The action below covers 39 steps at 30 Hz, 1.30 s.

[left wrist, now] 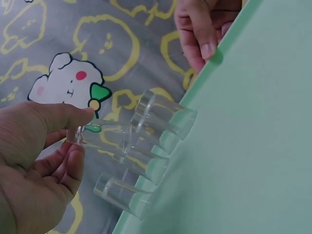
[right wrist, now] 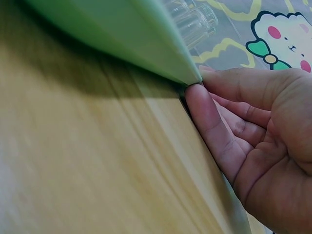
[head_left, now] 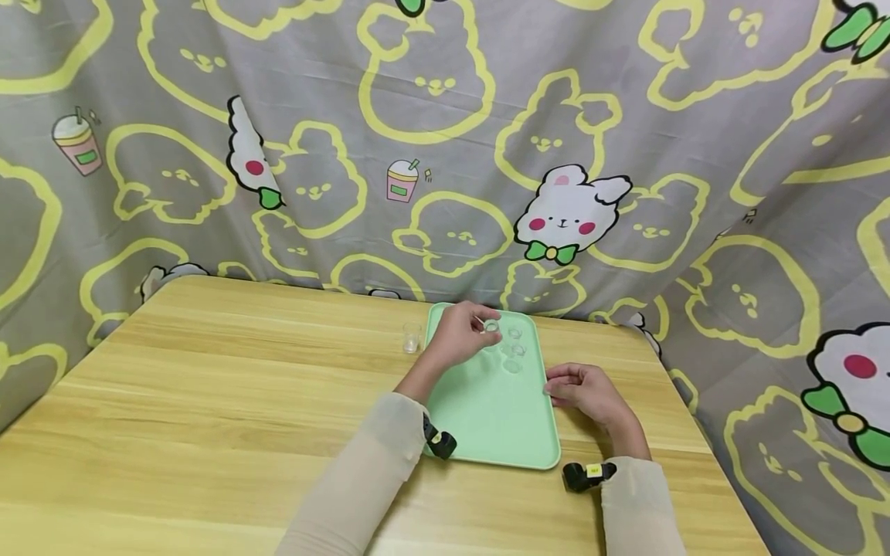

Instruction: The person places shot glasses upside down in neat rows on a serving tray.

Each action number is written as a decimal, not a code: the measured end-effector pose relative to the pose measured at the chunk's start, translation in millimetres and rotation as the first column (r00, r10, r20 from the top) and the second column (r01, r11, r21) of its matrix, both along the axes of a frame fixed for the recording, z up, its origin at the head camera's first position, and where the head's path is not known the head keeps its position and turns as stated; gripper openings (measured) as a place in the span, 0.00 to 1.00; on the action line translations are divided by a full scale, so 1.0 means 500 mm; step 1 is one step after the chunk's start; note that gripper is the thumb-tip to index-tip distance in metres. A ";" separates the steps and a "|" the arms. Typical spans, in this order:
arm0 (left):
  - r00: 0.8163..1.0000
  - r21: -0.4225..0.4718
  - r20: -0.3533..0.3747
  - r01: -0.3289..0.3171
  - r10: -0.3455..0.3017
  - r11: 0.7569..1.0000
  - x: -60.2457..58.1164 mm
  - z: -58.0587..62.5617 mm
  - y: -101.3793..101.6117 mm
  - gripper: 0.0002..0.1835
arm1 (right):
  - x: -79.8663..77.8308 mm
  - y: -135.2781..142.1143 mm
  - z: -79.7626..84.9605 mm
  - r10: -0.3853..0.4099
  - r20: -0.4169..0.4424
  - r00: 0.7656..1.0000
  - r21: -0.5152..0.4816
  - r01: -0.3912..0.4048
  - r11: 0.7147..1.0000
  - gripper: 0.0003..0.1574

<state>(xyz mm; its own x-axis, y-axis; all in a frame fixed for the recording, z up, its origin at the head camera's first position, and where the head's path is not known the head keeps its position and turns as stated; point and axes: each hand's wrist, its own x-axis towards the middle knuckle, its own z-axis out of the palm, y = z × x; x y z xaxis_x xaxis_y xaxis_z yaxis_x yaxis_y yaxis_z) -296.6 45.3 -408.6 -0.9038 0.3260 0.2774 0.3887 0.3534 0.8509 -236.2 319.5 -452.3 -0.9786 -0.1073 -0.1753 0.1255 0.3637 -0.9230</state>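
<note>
My left hand (head_left: 462, 333) is over the far part of a light green tray (head_left: 487, 417). Between thumb and fingertips it pinches a small clear shot glass (left wrist: 102, 136) by one end, as the left wrist view shows. Close beside that glass, several similar clear glasses (left wrist: 124, 195) stand on the tray, partly overlapping one another. At the tray's right edge, my right hand (head_left: 584, 392) grips the rim, thumb on one side and a finger underneath in the right wrist view.
Another clear shot glass (head_left: 411, 338) stands on the wooden table (head_left: 243, 386), just left of the tray. A patterned grey curtain (head_left: 313, 100) hangs behind the table's back edge and along the sides. Dark cameras sit at both wrists.
</note>
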 end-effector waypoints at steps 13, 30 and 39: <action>0.999 -0.032 0.032 0.010 -0.009 0.999 0.004 -0.007 0.013 0.12 | -0.001 0.000 -0.001 0.006 -0.005 1.000 -0.009 -0.006 1.000 0.21; 0.998 -0.166 -0.024 0.057 -0.062 0.984 0.004 -0.019 0.020 0.11 | -0.001 0.000 0.000 0.012 -0.006 1.000 -0.002 -0.012 1.000 0.21; 0.997 -0.218 -0.026 0.066 -0.073 0.974 0.004 -0.025 0.026 0.12 | -0.003 0.000 -0.004 -0.004 0.008 1.000 -0.013 0.004 1.000 0.19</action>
